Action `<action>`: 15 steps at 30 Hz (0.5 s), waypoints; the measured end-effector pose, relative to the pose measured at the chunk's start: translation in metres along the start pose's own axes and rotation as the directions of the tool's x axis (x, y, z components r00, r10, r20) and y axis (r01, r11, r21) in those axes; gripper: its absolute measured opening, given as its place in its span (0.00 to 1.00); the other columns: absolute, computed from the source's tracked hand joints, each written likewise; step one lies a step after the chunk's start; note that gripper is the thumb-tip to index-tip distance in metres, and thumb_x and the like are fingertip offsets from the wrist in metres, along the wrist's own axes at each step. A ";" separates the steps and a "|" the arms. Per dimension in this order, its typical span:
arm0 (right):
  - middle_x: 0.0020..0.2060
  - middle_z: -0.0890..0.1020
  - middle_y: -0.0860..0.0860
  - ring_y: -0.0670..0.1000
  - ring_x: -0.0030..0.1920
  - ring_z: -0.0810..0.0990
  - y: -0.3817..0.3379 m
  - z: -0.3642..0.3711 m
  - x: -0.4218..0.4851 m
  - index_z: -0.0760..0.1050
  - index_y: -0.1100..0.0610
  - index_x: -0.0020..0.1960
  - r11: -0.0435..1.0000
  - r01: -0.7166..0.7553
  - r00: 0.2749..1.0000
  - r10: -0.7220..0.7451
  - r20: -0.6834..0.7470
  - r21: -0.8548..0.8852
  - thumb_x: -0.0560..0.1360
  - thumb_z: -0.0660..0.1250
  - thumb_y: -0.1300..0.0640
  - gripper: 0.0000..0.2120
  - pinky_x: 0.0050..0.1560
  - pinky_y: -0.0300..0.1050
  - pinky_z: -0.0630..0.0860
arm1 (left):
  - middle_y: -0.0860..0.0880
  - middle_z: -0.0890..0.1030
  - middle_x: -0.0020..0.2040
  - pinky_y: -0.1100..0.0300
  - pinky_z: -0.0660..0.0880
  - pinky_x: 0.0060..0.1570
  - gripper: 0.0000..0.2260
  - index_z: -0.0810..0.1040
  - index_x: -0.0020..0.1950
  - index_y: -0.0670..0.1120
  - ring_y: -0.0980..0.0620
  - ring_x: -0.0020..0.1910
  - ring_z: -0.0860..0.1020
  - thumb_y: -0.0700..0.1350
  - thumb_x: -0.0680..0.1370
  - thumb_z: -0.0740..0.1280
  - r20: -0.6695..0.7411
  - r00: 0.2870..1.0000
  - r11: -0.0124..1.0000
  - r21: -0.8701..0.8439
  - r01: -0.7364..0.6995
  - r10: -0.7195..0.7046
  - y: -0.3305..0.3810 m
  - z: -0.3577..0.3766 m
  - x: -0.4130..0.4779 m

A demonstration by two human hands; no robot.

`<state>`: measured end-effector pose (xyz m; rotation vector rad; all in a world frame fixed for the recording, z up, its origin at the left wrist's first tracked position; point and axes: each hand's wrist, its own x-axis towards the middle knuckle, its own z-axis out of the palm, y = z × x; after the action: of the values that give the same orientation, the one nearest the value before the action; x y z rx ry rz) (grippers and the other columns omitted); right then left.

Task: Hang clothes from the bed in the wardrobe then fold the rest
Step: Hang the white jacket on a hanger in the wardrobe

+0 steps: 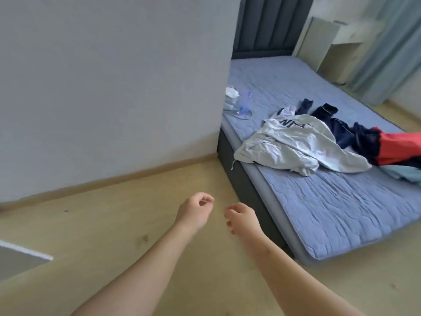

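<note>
Plenty of bare floor (102, 236) up to the wall (114, 87) on the left, and that wall's corner juts out right against the bed (330, 213). The near end of the mattress is open quilting, so easy reach there. Further up, a heap of clothes (296, 144) sprawls from the middle out to the right side, and a clear bottle (245, 106) sits just beside the wall corner.
</note>
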<state>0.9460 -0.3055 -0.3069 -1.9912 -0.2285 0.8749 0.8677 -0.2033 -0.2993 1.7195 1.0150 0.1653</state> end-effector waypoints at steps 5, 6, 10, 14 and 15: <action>0.38 0.79 0.50 0.49 0.37 0.76 0.019 -0.120 0.043 0.74 0.49 0.41 0.996 -0.060 0.991 0.067 -0.116 0.062 0.74 0.60 0.60 0.08 0.41 0.45 0.74 | 0.53 0.76 0.39 0.64 0.66 0.32 0.06 0.75 0.43 0.54 0.53 0.40 0.75 0.42 0.76 0.63 0.128 0.991 0.997 0.052 -0.054 0.047 0.068 0.099 0.033; 0.37 0.79 0.49 0.49 0.37 0.76 0.023 -0.140 0.050 0.75 0.50 0.41 0.994 -0.071 0.986 0.083 -0.144 0.089 0.74 0.60 0.60 0.08 0.40 0.45 0.74 | 0.53 0.76 0.39 0.65 0.66 0.32 0.06 0.76 0.44 0.54 0.53 0.39 0.75 0.42 0.76 0.63 0.145 0.988 0.996 0.062 -0.063 0.054 0.079 0.113 0.040; 0.37 0.78 0.52 0.50 0.37 0.75 0.036 -0.203 0.082 0.75 0.53 0.45 0.979 -0.103 0.965 0.142 -0.220 0.177 0.75 0.60 0.60 0.06 0.36 0.42 0.71 | 0.52 0.76 0.39 0.68 0.66 0.30 0.06 0.75 0.45 0.52 0.57 0.37 0.74 0.42 0.77 0.62 0.205 0.977 0.994 0.076 -0.082 0.065 0.118 0.162 0.074; 0.44 0.79 0.53 0.54 0.46 0.77 0.037 -0.240 0.123 0.75 0.52 0.43 0.974 -0.134 0.946 0.181 -0.271 0.182 0.75 0.60 0.61 0.07 0.52 0.51 0.75 | 0.50 0.77 0.44 0.60 0.75 0.47 0.08 0.75 0.41 0.54 0.48 0.48 0.78 0.42 0.77 0.62 0.283 0.956 0.990 0.092 -0.107 0.077 0.150 0.205 0.124; 0.43 0.79 0.52 0.54 0.47 0.77 0.036 -0.248 0.137 0.75 0.53 0.43 0.973 -0.138 0.941 0.187 -0.283 0.184 0.75 0.60 0.62 0.07 0.53 0.52 0.75 | 0.50 0.77 0.45 0.57 0.75 0.50 0.08 0.74 0.40 0.55 0.47 0.50 0.78 0.43 0.77 0.62 0.299 0.951 0.989 0.095 -0.111 0.078 0.157 0.214 0.140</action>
<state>1.2034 -0.4278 -0.3224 -1.9777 0.1785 0.6582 1.1604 -0.2694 -0.3061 1.8294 0.7333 -0.0871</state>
